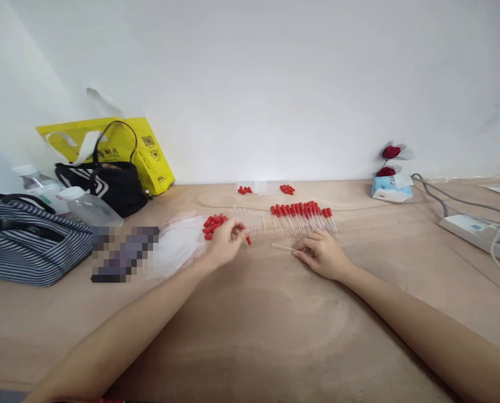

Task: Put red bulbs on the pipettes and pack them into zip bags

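My left hand (pixel 227 242) is closed in a pinch on a red rubber dropper bulb (pixel 249 240), which pokes out below the fingertips. A pile of red bulbs (pixel 211 225) lies right behind that hand. In my right hand (pixel 324 254) is a clear thin dropper tube (pixel 282 247), its bare end pointing left toward the bulb; the two are apart. Several loose clear tubes (pixel 256 222) lie side by side beyond the hands. To their right is a row of droppers with red bulbs on their tubes (pixel 302 211), just past my right hand.
Clear plastic bags (pixel 177 243) and a pixelated dark object (pixel 126 254) lie left. Farther left are a striped bag (pixel 36 246), bottles (pixel 93 207), a black bag (pixel 122 190) and a yellow bag (pixel 155 162). Tissues (pixel 390 193) and a power strip (pixel 476 232) are right.
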The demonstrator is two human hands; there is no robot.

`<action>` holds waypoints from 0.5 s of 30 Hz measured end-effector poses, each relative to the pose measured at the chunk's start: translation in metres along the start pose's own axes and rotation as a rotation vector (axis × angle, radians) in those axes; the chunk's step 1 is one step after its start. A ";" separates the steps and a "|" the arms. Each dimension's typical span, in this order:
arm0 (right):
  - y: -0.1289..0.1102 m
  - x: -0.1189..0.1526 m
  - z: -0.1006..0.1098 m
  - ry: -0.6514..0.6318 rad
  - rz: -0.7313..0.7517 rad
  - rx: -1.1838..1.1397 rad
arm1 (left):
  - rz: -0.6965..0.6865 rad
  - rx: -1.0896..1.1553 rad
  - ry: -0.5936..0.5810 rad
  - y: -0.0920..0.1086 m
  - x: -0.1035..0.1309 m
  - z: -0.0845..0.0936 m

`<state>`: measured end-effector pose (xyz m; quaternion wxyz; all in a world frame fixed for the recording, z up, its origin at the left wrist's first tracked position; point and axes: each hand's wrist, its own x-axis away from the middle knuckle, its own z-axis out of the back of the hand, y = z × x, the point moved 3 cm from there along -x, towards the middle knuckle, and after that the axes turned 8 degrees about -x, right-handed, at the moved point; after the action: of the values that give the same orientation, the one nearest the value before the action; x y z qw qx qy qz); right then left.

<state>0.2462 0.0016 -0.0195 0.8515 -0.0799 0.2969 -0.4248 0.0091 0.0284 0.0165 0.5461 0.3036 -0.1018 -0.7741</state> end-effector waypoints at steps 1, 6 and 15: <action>0.001 0.000 0.000 -0.007 0.002 -0.015 | -0.003 0.076 -0.045 0.004 0.008 -0.007; 0.003 -0.002 -0.002 -0.006 -0.037 -0.112 | -0.029 0.121 -0.117 0.008 0.030 -0.022; -0.004 -0.011 -0.014 -0.013 -0.137 -0.187 | -0.184 -0.045 -0.190 0.004 0.041 -0.008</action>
<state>0.2300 0.0093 -0.0246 0.8112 -0.1820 0.3235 -0.4518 0.0077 -0.0083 -0.0029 0.4673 0.2245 -0.1074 -0.8483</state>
